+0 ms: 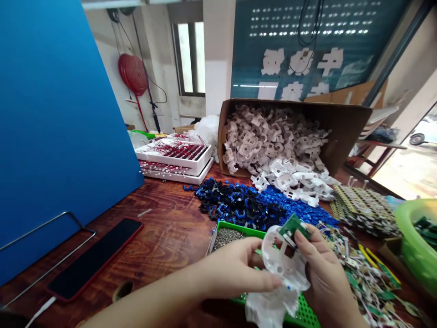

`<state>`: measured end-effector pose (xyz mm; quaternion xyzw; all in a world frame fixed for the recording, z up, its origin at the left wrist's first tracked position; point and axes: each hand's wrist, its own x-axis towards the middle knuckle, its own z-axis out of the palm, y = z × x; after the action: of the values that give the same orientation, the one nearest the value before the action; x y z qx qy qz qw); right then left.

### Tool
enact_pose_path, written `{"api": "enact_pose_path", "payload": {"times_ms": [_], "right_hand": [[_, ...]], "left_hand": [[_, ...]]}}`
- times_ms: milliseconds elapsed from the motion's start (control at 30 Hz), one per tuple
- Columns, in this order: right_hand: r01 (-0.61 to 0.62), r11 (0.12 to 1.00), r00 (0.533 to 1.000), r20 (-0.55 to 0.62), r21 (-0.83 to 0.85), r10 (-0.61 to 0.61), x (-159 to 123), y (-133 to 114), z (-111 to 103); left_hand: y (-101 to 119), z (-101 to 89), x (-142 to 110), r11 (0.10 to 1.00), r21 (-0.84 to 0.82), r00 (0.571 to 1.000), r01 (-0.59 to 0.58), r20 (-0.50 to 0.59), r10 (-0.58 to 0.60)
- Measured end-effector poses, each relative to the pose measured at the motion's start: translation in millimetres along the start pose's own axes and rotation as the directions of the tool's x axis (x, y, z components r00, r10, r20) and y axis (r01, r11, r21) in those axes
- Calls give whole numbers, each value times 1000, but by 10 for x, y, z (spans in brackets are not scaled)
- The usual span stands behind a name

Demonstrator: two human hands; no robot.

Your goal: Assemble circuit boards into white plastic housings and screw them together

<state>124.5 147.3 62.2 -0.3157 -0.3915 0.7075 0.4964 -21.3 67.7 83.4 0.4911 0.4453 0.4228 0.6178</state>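
My left hand (254,266) is closed on a white plastic housing (285,262), thumb on its lower edge. The housing has a round end and several cut-outs. My right hand (322,264) pinches a small green circuit board (294,228) at the housing's upper right edge; whether the board is seated cannot be made out. Below the hands, another white plastic piece (271,307) lies over a green perforated basket (307,314). Behind my left hand, small metal screws (228,238) fill a compartment of the green tray.
Blue and black plastic parts (239,202) lie behind the tray. A cardboard box (344,136) on its side spills white housings. Wired boards (368,278) and a light green bowl (409,228) are on the right. A phone (95,257) and a blue panel (61,114) stand left.
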Motion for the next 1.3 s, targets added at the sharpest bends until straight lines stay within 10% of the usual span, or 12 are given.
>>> {"api": "enact_pose_path", "payload": {"times_ms": [133, 367, 500, 733, 1100, 1300], "right_hand": [[-120, 993, 992, 37, -15, 121, -55, 31, 6], [335, 926, 898, -240, -175, -370, -66, -69, -85], [426, 824, 897, 57, -374, -438, -28, -22, -155], [666, 419, 741, 486, -616, -463, 15, 21, -191], [743, 68, 614, 637, -666, -466, 91, -13, -139], [745, 22, 614, 672, -667, -414, 88, -18, -153]], "left_hand": [[-125, 73, 27, 946, -320, 997, 57, 66, -38], [-269, 157, 15, 935, -346, 990, -79, -139, 32], [-249, 136, 27, 931, -328, 961, -163, -267, 74], [-257, 118, 6, 942, -303, 959, -141, -279, 54], [-362, 74, -13, 966, -232, 965, -119, -256, 57], [-355, 84, -34, 979, -178, 969, -95, -243, 50]]}}
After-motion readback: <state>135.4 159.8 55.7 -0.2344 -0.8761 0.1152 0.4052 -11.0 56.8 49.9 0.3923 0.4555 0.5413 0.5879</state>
